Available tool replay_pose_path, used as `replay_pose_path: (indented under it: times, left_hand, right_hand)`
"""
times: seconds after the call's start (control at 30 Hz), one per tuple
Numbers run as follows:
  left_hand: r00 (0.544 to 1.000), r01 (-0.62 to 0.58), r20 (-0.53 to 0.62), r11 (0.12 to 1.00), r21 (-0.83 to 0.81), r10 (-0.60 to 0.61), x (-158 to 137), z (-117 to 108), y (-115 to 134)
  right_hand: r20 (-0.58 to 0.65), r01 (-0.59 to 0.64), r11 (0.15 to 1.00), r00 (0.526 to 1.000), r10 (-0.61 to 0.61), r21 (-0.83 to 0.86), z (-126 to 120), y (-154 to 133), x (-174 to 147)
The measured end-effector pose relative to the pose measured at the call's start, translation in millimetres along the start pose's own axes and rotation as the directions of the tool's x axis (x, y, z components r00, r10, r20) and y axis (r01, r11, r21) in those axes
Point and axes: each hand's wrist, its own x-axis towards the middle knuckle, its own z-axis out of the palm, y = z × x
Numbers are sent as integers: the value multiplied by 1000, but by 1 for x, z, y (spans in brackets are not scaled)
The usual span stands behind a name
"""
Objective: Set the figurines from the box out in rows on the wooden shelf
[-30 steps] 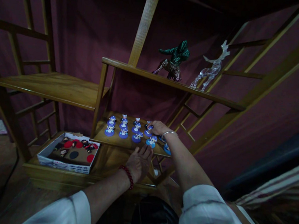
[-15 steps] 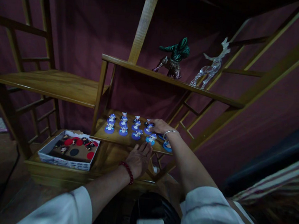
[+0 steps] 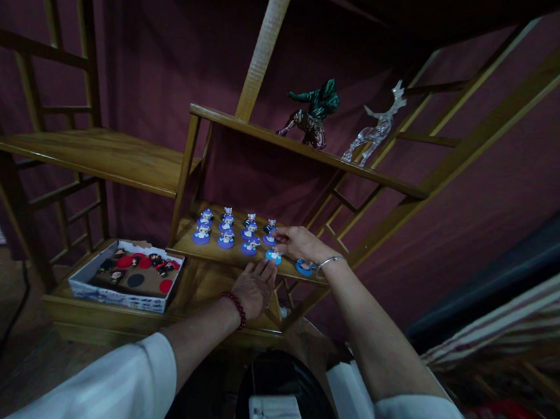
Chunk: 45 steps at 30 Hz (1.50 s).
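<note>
Several small figurines on round purple bases, such as one at the front left (image 3: 202,234), stand in rows on the low wooden shelf (image 3: 186,246). My right hand (image 3: 302,245) reaches over the right end of the rows. Its fingers are bent together at a figurine with a light blue base (image 3: 273,257), partly covering the purple-based figurine (image 3: 269,236) behind it. Under my right wrist stands another blue-based figurine (image 3: 306,267). My left hand (image 3: 254,288) lies at the shelf's front edge, palm down, fingers stretched out just below the light blue base.
A shallow box (image 3: 123,298) with dark figurines and red and black discs sits at lower left. On the upper shelf (image 3: 268,135) stand a green hooded statue (image 3: 315,110) and a clear deer (image 3: 375,133). A black round object (image 3: 323,414) carries a white case (image 3: 275,417) below.
My right hand has drawn back from the rear figurines toward the front row's right end. My left hand stays at the shelf edge. The whole view has shifted slightly.
</note>
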Motion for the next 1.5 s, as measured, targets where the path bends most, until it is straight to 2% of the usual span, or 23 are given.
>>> replay_pose_path:
  times: [0.13, 0.27, 0.47, 0.8, 1.17, 1.37, 1.5]
  left_hand:
    - [1000, 2, -8, 1000, -2, -2, 0, 1, 0]
    - [1000, -2, -19, 1000, 4, 2, 1, 3, -1]
    - [1000, -11, -18, 1000, -10, 11, 2, 6, -3]
    - [999, -25, -38, 999, -20, 25, 4, 5, -6]
    - [999, -20, -26, 1000, -1, 20, 5, 5, -5]
    - [996, -16, -92, 1000, 1, 16, 0, 5, -4]
    - [992, -3, -129, 1000, 2, 4, -1, 8, -3]
  right_hand:
    - [66, -16, 987, 997, 27, -163, 7, -2, -4]
    - [58, -17, 972, 998, 31, -233, 12, -3, -5]
    - [101, -29, 977, 994, 51, -209, 12, -15, -8]
    - [84, -43, 969, 994, 65, -243, 13, -21, -9]
    - [86, 21, 976, 996, -2, -217, 19, -15, -8]
    - [48, 33, 985, 999, -25, -167, 23, -12, -11]
    - [26, -4, 989, 1000, 8, -146, 22, -13, -12]
